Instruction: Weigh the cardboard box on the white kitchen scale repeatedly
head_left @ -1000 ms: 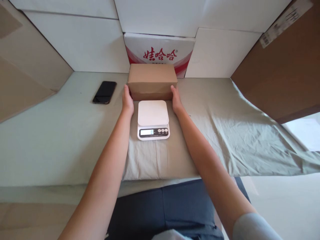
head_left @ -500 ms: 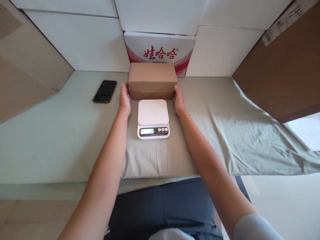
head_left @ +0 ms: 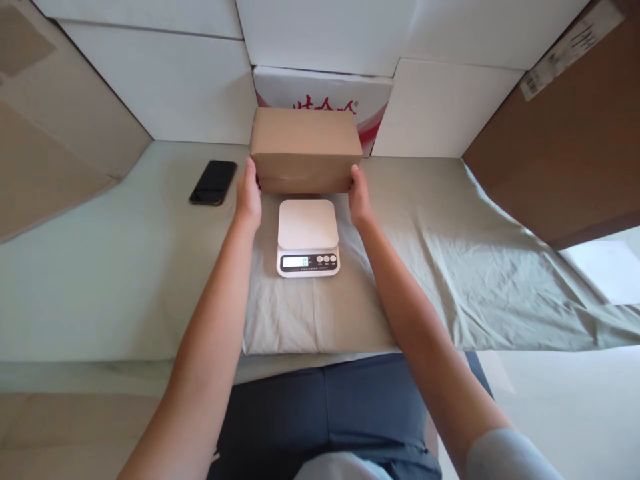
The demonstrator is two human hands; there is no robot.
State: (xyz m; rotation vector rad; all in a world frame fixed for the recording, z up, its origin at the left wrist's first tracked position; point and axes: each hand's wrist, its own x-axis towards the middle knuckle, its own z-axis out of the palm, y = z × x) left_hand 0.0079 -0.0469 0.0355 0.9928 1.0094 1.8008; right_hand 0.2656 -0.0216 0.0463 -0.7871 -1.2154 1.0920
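Between my two hands is a brown cardboard box (head_left: 306, 153), gripped at both ends and raised a little off the cloth. My left hand (head_left: 249, 195) presses its left end, thumb up at the front corner. At the right end, my right hand (head_left: 359, 193) holds it the same way; the fingers of both hands are mostly hidden. Just in front of the box lies a white digital kitchen scale (head_left: 308, 227) with a bare platform, its lit display showing 0.
A black smartphone (head_left: 214, 182) lies left of my left hand. White boxes (head_left: 320, 33) and a box with red lettering (head_left: 370, 90) form a wall behind. Large cardboard boxes stand at the left (head_left: 60, 133) and right (head_left: 565, 153). Green cloth (head_left: 150, 267) covers the surface.
The cardboard box has been lifted off the cloth by both hands and now hides more of the red lettering behind it. The scale and phone have stayed put.
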